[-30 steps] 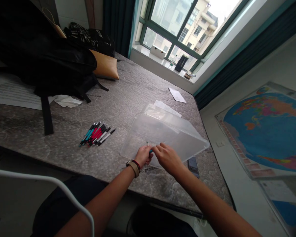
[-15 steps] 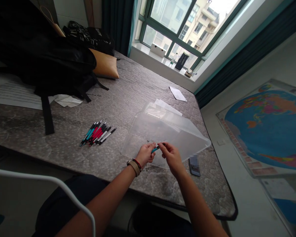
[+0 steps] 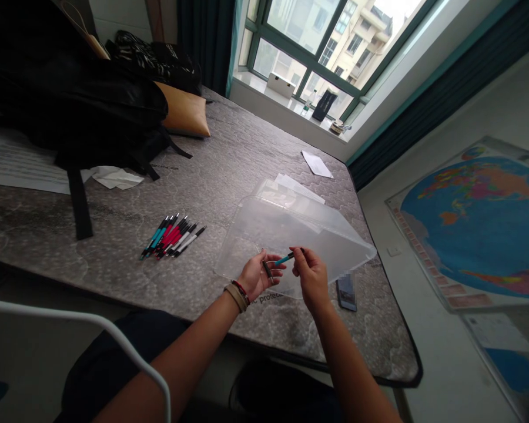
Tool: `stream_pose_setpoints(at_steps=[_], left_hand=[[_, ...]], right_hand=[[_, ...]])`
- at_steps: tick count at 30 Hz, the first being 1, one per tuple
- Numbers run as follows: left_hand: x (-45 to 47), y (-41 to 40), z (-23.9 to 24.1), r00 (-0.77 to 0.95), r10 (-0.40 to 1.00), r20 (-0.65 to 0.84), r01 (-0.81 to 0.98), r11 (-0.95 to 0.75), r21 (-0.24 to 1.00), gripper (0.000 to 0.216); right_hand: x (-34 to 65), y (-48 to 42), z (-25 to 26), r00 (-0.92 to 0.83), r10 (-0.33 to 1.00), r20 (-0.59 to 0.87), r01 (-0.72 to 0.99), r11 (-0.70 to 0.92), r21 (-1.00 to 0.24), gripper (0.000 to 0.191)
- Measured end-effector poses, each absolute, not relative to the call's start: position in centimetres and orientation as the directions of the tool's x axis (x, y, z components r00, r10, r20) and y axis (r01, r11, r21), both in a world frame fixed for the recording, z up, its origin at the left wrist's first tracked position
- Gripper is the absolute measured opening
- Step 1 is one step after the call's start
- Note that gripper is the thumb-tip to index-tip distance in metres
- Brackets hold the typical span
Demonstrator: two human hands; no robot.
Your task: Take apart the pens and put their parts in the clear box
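My left hand (image 3: 256, 276) is turned palm up over the clear plastic sheet, its fingers loosely spread. Across them lies a slim black pen part (image 3: 267, 269), and a thin pale piece, too small to name, shows near the thumb. Thumb and fingers of my right hand (image 3: 312, 273) pinch the black end of a teal pen barrel (image 3: 284, 259). Its teal end points at my left fingers. Beneath both hands rests the translucent plastic folder (image 3: 264, 220). To the left lies a bunch of pens (image 3: 171, 236) in teal, red and white with black ends.
A phone (image 3: 346, 292) lies right of my right hand. White papers (image 3: 317, 164) are farther back. On the left stand a black backpack (image 3: 110, 100) and a tan pouch (image 3: 187, 111). The mattress-like surface (image 3: 229, 158) ends at a front edge near my lap.
My hands have moved apart. The left one has unfolded from its grip, baring the black pen part, while my right hand now holds the teal barrel away from it.
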State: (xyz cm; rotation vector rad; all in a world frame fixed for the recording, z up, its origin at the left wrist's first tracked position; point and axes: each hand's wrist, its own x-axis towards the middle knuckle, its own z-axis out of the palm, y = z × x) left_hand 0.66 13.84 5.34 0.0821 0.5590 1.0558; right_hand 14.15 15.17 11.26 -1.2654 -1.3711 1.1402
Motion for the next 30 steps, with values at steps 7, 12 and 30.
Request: stream_pose_setpoints(at_steps=[7,12,30], left_hand=[[0.1,13.6,5.9,0.435,0.872,-0.223,-0.856,0.478,0.199,0.041],[0.1,14.1,5.0,0.337,0.853,-0.397,-0.864,0.448,0.23,0.039],[0.7,14.4,4.4,0.282,0.831,-0.479,-0.819,0.469,0.331,0.034]], right_hand=[[14.4,15.4,10.0,0.033,0.973,-0.228,-0.367,-0.201,-0.908,0.023],[15.7,16.2,7.5,-0.013,0.862,-0.506,-0.547,-0.429,-0.718,0.011],[14.8,14.9,7.0,-0.071,0.916,-0.395,-0.569,-0.362,-0.738,0.016]])
